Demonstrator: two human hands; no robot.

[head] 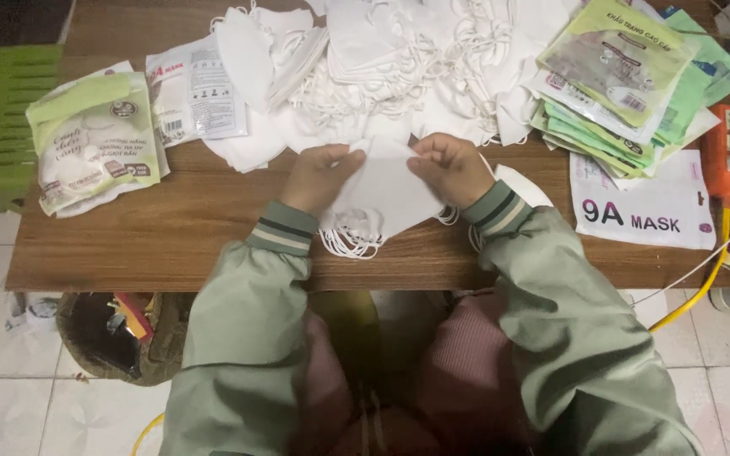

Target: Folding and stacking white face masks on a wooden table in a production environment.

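1. Green jacket sleeves point(238, 338) with striped cuffs fill the bottom of the view, reaching up from the person's lap to the wooden worktop point(171, 228).
2. Between the two hands sits a small stack of folded white face masks point(382, 190), resting on the worktop near its front edge, with the ear loops point(350, 241) spilling out below the left wrist.
3. On the left hand point(318, 176), the fingers are pinched together on the stack's upper left edge, thumb on top.
4. On the right hand point(454, 169), the fingers are curled and clamped on the stack's upper right edge, knuckles toward the camera.
5. Just behind the hands, touching the top of the held stack, lies a large loose heap of white masks point(382, 67) with tangled loops.
6. A white flat pouch point(644, 207) lies just right of the right forearm, and a stack of green printed pouches point(627, 84) sits behind it.
7. An orange hand tool point(720, 160) with a yellow cable point(703, 287) lies at the far right edge.
8. Two filled green-and-white mask packets point(95, 139) lie well apart on the left, with a white packet point(192, 89) between them and the heap.
9. A green plastic stool point(6, 118) stands off the worktop's left end, and a basket point(111, 333) sits on the floor below.
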